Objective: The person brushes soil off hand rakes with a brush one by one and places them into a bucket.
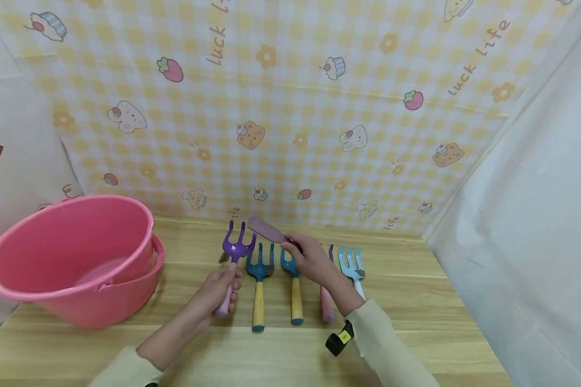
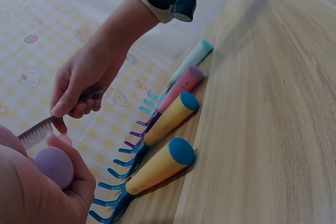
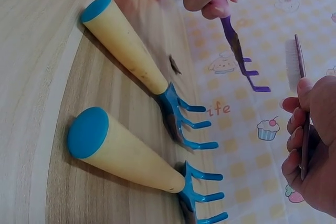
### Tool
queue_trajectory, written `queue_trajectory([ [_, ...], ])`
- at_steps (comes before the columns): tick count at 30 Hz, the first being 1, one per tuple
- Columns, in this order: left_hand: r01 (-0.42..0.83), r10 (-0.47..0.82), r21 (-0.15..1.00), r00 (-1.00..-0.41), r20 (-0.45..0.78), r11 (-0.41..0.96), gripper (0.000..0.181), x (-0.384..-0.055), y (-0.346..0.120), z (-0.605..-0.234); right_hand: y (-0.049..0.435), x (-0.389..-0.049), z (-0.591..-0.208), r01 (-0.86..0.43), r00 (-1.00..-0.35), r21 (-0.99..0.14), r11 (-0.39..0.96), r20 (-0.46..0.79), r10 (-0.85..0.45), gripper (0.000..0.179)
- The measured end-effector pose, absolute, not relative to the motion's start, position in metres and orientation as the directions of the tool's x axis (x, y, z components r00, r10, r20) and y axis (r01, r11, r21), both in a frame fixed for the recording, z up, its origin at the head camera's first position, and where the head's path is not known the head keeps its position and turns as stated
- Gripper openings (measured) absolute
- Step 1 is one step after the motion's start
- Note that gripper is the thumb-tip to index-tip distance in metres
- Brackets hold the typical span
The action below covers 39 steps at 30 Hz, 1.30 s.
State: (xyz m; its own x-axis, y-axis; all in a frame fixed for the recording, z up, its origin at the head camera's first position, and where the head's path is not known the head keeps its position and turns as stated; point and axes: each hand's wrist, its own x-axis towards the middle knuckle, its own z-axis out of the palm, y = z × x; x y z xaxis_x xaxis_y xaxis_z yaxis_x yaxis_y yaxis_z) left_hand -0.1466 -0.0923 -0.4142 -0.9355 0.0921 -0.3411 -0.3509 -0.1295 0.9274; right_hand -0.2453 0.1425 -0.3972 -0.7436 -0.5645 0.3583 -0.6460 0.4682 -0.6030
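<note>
On the wooden table, a pink bucket stands left of both hands. The left hand grips a purple fork round its lilac handle, raised off the table. To its right, 4 other forks lie in a row, partly beneath the right hand. That hand grips a brush by its handle, bristles just beside the purple tines. 1 brown flake lies near the left hand.
</note>
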Motion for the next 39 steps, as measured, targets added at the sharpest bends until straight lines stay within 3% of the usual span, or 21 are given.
queue_trajectory([
  [4, -0.380, 0.136, 0.881, -0.925, -0.355, -0.283, 0.032, -0.151, -0.092, -0.414, 0.140, -0.245, -0.394, -0.642, -0.746, -0.608, 0.467, 0.357, -0.561, 0.017],
  [10, -0.445, 0.333, 0.745, -0.890, -0.310, -0.497, 0.015, -0.157, -0.094, -0.415, 0.136, -0.244, -0.390, -0.627, -0.757, -0.627, 0.462, 0.349, -0.553, 0.020],
  [17, -0.531, 0.495, 0.511, -0.841, -0.219, -0.676, 0.020, -0.164, -0.099, -0.419, 0.133, -0.242, -0.382, -0.643, -0.744, -0.637, 0.425, 0.387, -0.545, 0.019],
  [27, -0.558, 0.570, 0.260, -0.821, -0.034, -0.788, 0.027, -0.168, -0.087, -0.424, 0.130, -0.243, -0.377, -0.622, -0.762, -0.644, 0.446, 0.364, -0.536, 0.019],
  [32, -0.580, 0.589, 0.106, -0.792, 0.159, -0.808, 0.033, -0.168, -0.074, -0.431, 0.126, -0.244, -0.375, -0.686, -0.709, -0.597, 0.417, 0.418, -0.568, 0.018],
  [39, -0.640, 0.576, -0.045, -0.717, 0.392, -0.767, 0.029, -0.168, -0.060, -0.444, 0.123, -0.247, -0.370, -0.840, -0.534, -0.404, 0.362, 0.499, -0.683, 0.016],
])
